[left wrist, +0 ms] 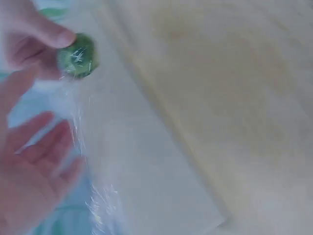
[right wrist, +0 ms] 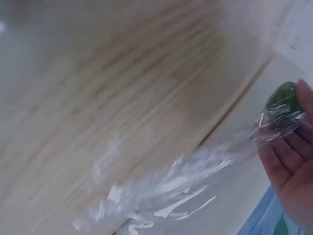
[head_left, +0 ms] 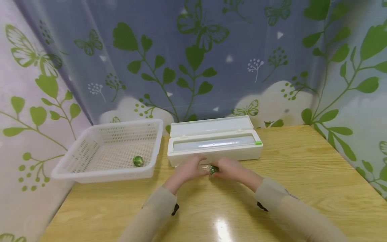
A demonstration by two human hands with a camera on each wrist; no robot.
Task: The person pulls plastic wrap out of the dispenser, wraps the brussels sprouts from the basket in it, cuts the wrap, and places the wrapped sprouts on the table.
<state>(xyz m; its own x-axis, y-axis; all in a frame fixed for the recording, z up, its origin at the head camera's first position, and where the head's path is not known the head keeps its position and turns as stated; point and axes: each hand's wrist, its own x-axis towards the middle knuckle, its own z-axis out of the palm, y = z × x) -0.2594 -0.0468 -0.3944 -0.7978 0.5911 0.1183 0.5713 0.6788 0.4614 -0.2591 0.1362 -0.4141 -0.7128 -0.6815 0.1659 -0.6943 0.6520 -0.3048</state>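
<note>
My right hand [head_left: 231, 168] pinches a small green Brussels sprout [left wrist: 78, 58] covered in clear plastic film, just in front of the white cling film box. From the sprout trails a loose, crinkled length of cling film [right wrist: 181, 183], seen in the right wrist view. My left hand [left wrist: 36, 169] is beside the film with fingers spread and slightly bent, apart from the sprout. Behind both hands stands the long white cling film box [head_left: 216, 154], its lid [head_left: 211, 126] raised and a shiny film roll [head_left: 214, 143] inside.
A white perforated plastic basket [head_left: 105, 175] stands on the left of the wooden table [head_left: 302, 174], with one Brussels sprout [head_left: 138, 161] in it. A bright green piece [head_left: 258, 143] sits at the box's right end. Behind the table hangs a leaf-and-butterfly patterned curtain [head_left: 242, 40].
</note>
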